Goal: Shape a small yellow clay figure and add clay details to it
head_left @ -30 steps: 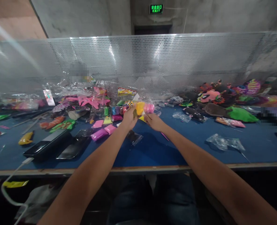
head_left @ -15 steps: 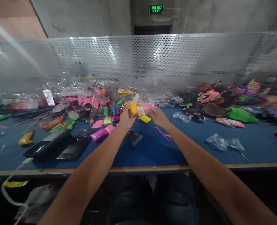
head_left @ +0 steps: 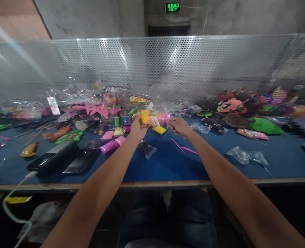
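My left hand (head_left: 139, 128) is closed around a yellow, soft-looking modelled piece (head_left: 145, 117) above the middle of the table. To its right, my right hand (head_left: 180, 126) has its fingers pinched together; what is between them, if anything, is too small to make out. A yellow clay packet (head_left: 159, 130) lies between the two hands. Behind it are pink packets (head_left: 163, 117), partly covered by the hands. Two thin pink modelling tools (head_left: 177, 146) rest on the blue table below my right hand. A clear packet with dark contents (head_left: 147, 150) lies below my left hand.
Pink and purple clay packets (head_left: 109, 147), a black phone (head_left: 81, 162) and a black device with a white cable (head_left: 51, 158) lie left. Crumpled clear plastic (head_left: 246, 155) and finished clay figures (head_left: 232, 106) are right. A perforated metal screen (head_left: 152, 55) stands behind.
My right hand has shifted slightly right, away from the left hand and the yellow packet. More of the second pink tool shows. My left hand still holds the yellow piece.
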Action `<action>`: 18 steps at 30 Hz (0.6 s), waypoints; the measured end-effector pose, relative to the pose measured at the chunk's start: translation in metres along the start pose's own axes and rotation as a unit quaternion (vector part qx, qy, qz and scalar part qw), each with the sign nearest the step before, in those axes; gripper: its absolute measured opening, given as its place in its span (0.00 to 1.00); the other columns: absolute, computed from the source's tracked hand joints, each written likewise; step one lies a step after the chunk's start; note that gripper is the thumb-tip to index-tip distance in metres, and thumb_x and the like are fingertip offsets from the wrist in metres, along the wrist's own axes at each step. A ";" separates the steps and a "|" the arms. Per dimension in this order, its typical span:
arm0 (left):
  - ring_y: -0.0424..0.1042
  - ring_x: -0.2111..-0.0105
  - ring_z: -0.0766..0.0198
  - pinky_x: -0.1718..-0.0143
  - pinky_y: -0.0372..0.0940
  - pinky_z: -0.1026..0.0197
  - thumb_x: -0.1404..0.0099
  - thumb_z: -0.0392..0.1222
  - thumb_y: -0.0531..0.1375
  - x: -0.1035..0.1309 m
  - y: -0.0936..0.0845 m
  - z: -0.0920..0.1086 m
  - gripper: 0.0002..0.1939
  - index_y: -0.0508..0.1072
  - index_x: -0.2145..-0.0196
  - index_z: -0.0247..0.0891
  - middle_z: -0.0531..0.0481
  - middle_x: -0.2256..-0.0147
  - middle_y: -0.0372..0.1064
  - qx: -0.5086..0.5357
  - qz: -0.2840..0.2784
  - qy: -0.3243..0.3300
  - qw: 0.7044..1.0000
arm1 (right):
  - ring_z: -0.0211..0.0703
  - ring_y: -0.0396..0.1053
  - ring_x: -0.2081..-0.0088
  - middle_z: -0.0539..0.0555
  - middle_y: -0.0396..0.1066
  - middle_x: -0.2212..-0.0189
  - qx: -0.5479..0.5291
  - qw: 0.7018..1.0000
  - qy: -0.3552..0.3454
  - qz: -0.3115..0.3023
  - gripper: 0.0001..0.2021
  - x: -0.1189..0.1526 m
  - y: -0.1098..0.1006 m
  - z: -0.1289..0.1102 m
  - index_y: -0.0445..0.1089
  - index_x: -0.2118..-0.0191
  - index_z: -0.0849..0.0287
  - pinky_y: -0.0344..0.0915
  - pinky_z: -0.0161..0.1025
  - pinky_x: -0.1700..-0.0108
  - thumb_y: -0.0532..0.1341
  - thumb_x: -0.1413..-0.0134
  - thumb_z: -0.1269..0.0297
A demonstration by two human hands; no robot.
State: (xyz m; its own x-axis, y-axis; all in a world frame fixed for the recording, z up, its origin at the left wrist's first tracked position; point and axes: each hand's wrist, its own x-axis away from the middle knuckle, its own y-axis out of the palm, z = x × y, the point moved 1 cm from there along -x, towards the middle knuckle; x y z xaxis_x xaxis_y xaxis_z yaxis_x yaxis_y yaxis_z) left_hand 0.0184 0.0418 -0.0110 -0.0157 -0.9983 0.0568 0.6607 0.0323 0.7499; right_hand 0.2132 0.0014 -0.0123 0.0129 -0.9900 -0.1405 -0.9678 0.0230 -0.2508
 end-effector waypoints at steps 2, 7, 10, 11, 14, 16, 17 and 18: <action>0.69 0.76 0.68 0.75 0.62 0.64 0.32 0.43 0.57 0.000 -0.001 0.001 0.06 0.70 0.64 0.39 0.53 0.74 0.71 0.005 0.025 0.006 1.000 | 0.32 0.59 0.84 0.45 0.64 0.81 -0.047 0.999 0.005 -0.013 0.11 0.004 0.005 0.001 0.62 0.72 0.57 0.60 0.32 0.82 0.64 0.47 0.61; 0.68 0.76 0.68 0.75 0.62 0.64 0.33 0.42 0.59 0.001 -0.001 0.004 0.04 0.70 0.65 0.41 0.53 0.74 0.70 0.017 0.051 0.006 0.999 | 0.38 0.67 0.81 0.47 0.65 0.83 0.052 0.999 0.007 0.010 0.12 0.003 0.011 0.005 0.64 0.76 0.58 0.68 0.36 0.77 0.69 0.53 0.63; 0.68 0.75 0.68 0.74 0.62 0.64 0.34 0.43 0.59 0.002 -0.002 0.004 0.04 0.70 0.64 0.41 0.53 0.73 0.70 0.010 0.047 0.007 0.999 | 0.38 0.65 0.81 0.49 0.64 0.84 0.241 0.969 -0.046 0.033 0.12 -0.002 -0.003 0.003 0.69 0.77 0.59 0.62 0.36 0.76 0.65 0.48 0.59; 0.68 0.75 0.68 0.74 0.62 0.64 0.34 0.43 0.59 0.002 -0.002 0.005 0.04 0.70 0.64 0.41 0.53 0.73 0.70 0.007 0.048 0.005 0.999 | 0.39 0.64 0.80 0.50 0.65 0.84 0.303 0.950 -0.068 0.030 0.14 -0.003 -0.009 0.002 0.71 0.79 0.59 0.61 0.36 0.74 0.64 0.47 0.59; 0.68 0.74 0.68 0.74 0.62 0.64 0.34 0.44 0.59 0.001 -0.002 0.005 0.05 0.70 0.64 0.41 0.53 0.71 0.70 0.004 0.059 0.005 0.998 | 0.40 0.65 0.78 0.51 0.68 0.83 0.376 0.921 -0.084 -0.060 0.12 -0.006 -0.025 0.004 0.77 0.74 0.59 0.59 0.37 0.71 0.61 0.44 0.61; 0.68 0.75 0.68 0.73 0.62 0.64 0.34 0.44 0.59 0.000 -0.004 0.006 0.05 0.70 0.64 0.41 0.53 0.71 0.70 0.000 0.062 0.005 0.998 | 0.41 0.67 0.77 0.51 0.70 0.83 0.405 0.903 -0.070 -0.129 0.09 -0.008 -0.030 0.009 0.79 0.69 0.59 0.60 0.37 0.70 0.60 0.44 0.66; 0.68 0.75 0.67 0.73 0.62 0.64 0.34 0.44 0.59 -0.002 -0.005 0.006 0.05 0.70 0.65 0.42 0.53 0.71 0.70 -0.001 0.061 0.005 0.998 | 0.43 0.68 0.76 0.52 0.71 0.82 0.419 0.893 -0.069 -0.151 0.09 -0.009 -0.031 0.011 0.80 0.66 0.59 0.61 0.37 0.69 0.60 0.45 0.69; 0.68 0.75 0.67 0.73 0.62 0.64 0.34 0.44 0.59 -0.004 -0.006 0.007 0.05 0.70 0.65 0.42 0.53 0.72 0.70 -0.002 0.058 0.004 0.998 | 0.44 0.70 0.73 0.54 0.74 0.79 0.433 0.884 -0.075 -0.161 0.10 -0.010 -0.029 0.013 0.80 0.64 0.59 0.61 0.37 0.67 0.60 0.48 0.73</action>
State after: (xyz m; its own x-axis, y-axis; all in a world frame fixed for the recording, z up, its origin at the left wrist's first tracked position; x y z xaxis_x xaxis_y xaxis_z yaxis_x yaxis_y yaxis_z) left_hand 0.0096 0.0457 -0.0113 0.0674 -0.9880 0.1387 0.6602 0.1483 0.7363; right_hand 0.2449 0.0122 -0.0161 0.3489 -0.9364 -0.0381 -0.3529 -0.0936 -0.9310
